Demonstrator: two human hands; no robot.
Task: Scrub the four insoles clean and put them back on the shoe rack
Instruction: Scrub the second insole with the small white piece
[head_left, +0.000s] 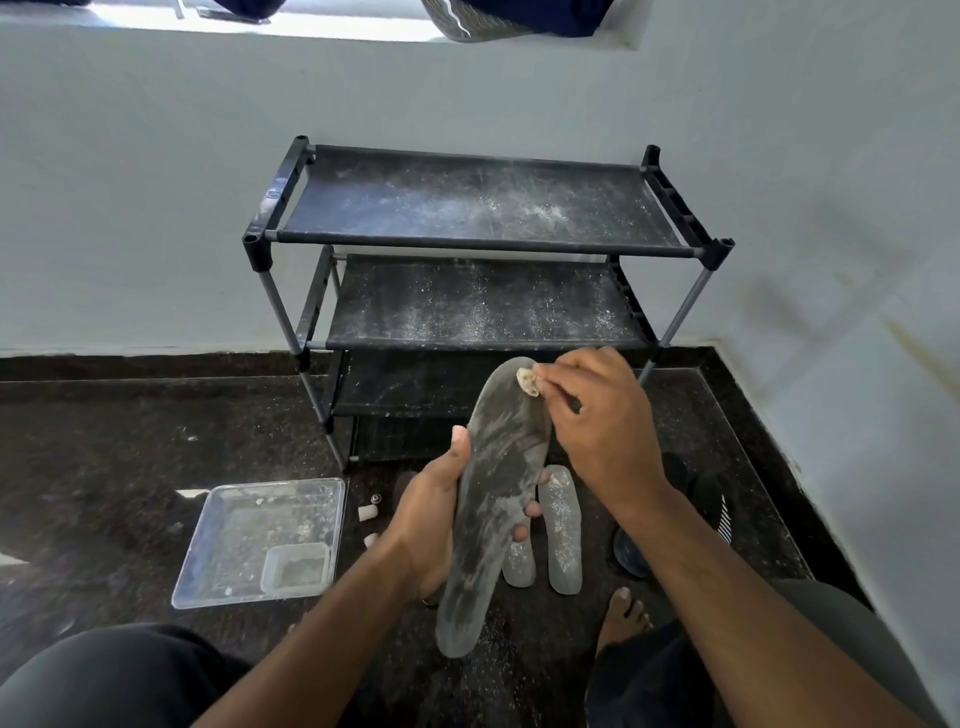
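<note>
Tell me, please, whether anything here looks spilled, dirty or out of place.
Yes. Pale powdery grit is scattered over the top shelf and the middle shelf of the shoe rack, where clean insoles should go. Specks also dust the two insoles on the floor and the clear tray.

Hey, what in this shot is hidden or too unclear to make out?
Head view:
- Fourth insole: only three show; the held insole and left hand cover the floor behind.
- Scrubbing piece: mostly hidden in the right hand; material unclear.
- Dark footwear: blocked by the right forearm.
</note>
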